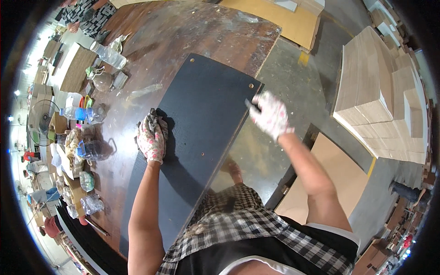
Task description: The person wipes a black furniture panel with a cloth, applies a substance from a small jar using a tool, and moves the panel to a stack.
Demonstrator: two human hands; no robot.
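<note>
Left hand (152,137) presses a rag (155,117) flat on the dark board (201,105); right hand (271,114) grips perhaps a small blade (250,105); clear bottles (87,113) nearby.

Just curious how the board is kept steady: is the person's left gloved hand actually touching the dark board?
Touching. The head view shows the left hand pressed flat on the dark board, a crumpled cloth at its fingertips, no gap visible.

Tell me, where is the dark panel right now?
In the head view, the dark panel lies on the brown workbench, centre frame, between the left hand and right hand.
</note>
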